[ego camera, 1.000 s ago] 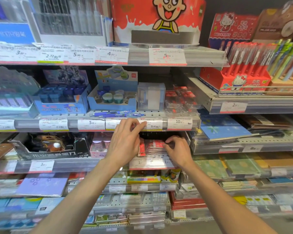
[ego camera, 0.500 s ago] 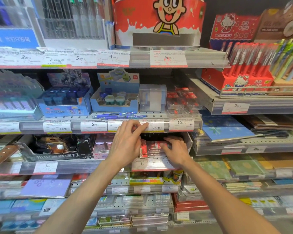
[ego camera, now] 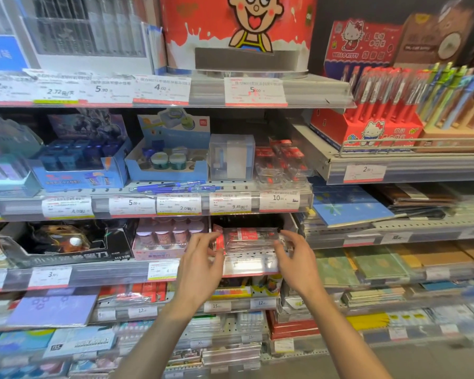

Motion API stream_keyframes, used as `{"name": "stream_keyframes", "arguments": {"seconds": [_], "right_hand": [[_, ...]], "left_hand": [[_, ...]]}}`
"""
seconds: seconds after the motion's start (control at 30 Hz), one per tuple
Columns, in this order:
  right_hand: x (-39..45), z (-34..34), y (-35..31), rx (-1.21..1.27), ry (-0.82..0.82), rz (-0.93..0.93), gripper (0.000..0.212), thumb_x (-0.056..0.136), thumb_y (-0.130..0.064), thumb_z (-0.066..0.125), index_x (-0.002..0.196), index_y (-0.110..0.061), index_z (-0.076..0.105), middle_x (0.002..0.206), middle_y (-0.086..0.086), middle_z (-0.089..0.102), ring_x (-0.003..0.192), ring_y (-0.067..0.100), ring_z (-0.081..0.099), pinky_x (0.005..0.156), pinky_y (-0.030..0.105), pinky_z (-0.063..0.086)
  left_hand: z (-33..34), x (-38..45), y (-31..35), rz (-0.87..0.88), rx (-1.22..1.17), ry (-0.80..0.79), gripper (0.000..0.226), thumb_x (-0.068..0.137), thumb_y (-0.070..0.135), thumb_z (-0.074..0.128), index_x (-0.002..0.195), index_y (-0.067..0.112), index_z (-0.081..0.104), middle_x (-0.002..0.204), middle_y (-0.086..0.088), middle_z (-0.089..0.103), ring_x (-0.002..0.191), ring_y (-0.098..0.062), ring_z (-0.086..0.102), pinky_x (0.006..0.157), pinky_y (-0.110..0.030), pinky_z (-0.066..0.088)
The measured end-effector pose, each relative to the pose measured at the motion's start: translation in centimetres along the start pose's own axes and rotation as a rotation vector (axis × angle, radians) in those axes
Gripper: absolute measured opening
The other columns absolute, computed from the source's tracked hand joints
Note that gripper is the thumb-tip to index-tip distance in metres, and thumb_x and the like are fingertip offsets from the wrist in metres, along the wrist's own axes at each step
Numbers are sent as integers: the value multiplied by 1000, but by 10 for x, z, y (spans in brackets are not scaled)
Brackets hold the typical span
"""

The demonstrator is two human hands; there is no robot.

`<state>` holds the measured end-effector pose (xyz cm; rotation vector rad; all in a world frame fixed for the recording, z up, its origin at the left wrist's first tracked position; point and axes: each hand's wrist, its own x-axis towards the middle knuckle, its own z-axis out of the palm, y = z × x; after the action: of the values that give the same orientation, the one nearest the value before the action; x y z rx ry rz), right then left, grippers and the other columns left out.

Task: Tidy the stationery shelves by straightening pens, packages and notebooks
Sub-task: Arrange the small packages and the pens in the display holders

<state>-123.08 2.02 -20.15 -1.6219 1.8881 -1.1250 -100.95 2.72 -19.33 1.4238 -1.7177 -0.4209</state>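
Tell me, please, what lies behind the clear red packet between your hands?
Behind the clear red packet only a dark shelf recess shows; whatever sits deeper is hidden by the packet and the hands.

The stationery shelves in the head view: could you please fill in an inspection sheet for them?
Surface: shelf edge carrying price tags.
Job's things: clear red-printed package level at the shelf front; loose blue pens lying on the shelf above.
Clutter: pink box beside the package; notebooks stacked at right.
Grippers: left hand and right hand hold the package's two ends.
Cables: nothing seen.
Surroundings: red cartoon display and pen racks above.
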Motion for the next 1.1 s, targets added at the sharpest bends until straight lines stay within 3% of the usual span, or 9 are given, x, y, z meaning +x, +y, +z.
{"name": "stream_keyframes", "arguments": {"seconds": [0.1,0.2,0.3,0.43,0.5,0.7,0.83,0.93,1.1], "right_hand": [[-1,7,7,83,43,122,45,98,-40,56,136,-14,56,132,1,61,112,14,59,93,27,47],[3,14,9,191,60,258,45,98,-39,57,135,-13,57,125,1,65,99,13,59,87,28,48],[9,18,2,367,81,398,40,100,-30,57,134,-10,56,111,-3,61,100,13,55,86,27,43],[18,27,2,488,92,514,38,98,-29,59,132,-12,60,120,3,67,111,22,62,101,43,51],[21,30,2,507,88,544,35,97,-29,60,127,-12,64,116,5,69,109,24,64,100,47,52],[25,31,-2,534,88,529,24,95,-31,65,110,-13,68,99,-2,68,97,19,63,90,35,50],[25,31,-1,528,129,512,24,87,-38,74,92,-14,71,86,3,73,82,17,66,83,38,55],[23,30,-1,524,165,497,27,83,-36,79,90,-13,68,86,3,72,84,17,67,81,36,54],[21,27,2,618,117,528,28,79,-25,83,97,-11,67,90,8,74,87,20,70,88,39,57]], "left_hand": [[19,2,-3,-198,-35,-78,42,95,26,55,137,21,51,110,5,58,79,2,59,80,-29,49],[34,8,-6,-398,-180,-127,48,97,28,53,143,19,43,82,6,62,83,-16,66,86,-37,52],[42,13,-10,-508,-286,-167,52,99,30,52,148,20,38,80,3,61,86,-23,69,91,-45,53],[45,17,-8,-529,-331,-185,47,101,24,48,147,24,39,93,-2,70,79,-18,69,83,-38,55],[44,16,-4,-541,-375,-203,46,101,22,46,147,23,38,95,0,70,76,-14,69,77,-34,54],[46,21,-6,-574,-456,-204,42,101,18,45,143,22,43,98,-3,68,70,-14,63,69,-30,49],[48,22,-7,-573,-508,-185,35,102,20,46,137,20,48,96,-3,69,70,-16,63,78,-39,55],[48,21,-5,-578,-527,-158,31,101,22,48,131,19,53,98,-3,71,73,-18,66,78,-40,56],[47,21,-3,-631,-652,-107,19,100,20,52,117,17,59,101,-8,71,72,-19,67,66,-31,53]]}}
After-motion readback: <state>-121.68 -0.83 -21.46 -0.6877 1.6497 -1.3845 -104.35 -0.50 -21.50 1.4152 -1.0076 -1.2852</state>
